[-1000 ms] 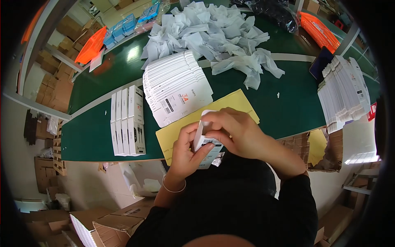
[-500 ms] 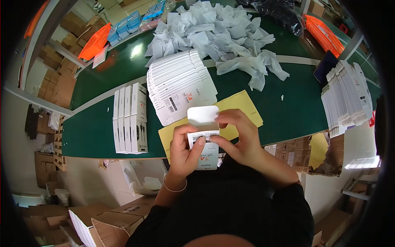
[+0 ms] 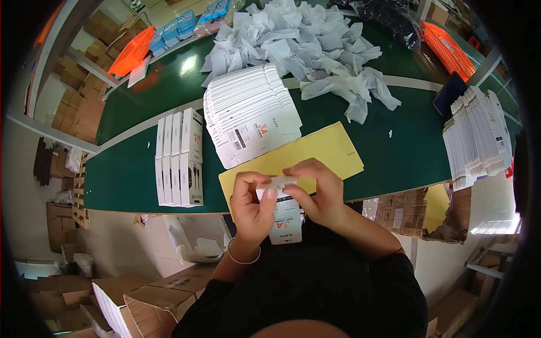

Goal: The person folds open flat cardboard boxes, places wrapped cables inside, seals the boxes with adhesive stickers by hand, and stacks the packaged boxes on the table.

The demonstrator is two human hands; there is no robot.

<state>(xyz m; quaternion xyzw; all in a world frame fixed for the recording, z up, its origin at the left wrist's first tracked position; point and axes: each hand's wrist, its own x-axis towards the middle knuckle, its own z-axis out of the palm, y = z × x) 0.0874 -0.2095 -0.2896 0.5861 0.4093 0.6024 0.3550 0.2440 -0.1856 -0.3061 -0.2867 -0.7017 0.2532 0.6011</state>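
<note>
A small white box [image 3: 286,222] with "3A" and "RAPA" printing is held between both hands in front of my body. My left hand [image 3: 251,205] grips its left side, thumb on the front face near the top. With fingers and thumb, my right hand [image 3: 318,191] pinches the box's top end on the right, where the flap is folded down. Beneath and beyond the hands lies a yellow sheet [image 3: 315,149]. Just past it, a fanned stack of flat white box blanks [image 3: 253,121] is spread out. Finished-looking white boxes [image 3: 180,160] stand in rows to the left.
A heap of crumpled whitish wrappers [image 3: 293,39] covers the far middle of the green table [image 3: 394,146]. More flat boxes [image 3: 479,138] lean at the right beside a dark flat object [image 3: 449,93]. Orange baskets [image 3: 132,50] stand at both far sides. Cardboard boxes [image 3: 152,304] sit below.
The top flap of the box, upright before, is now folded down over its end. Both hands have closed in around the top, and the view has shifted slightly.
</note>
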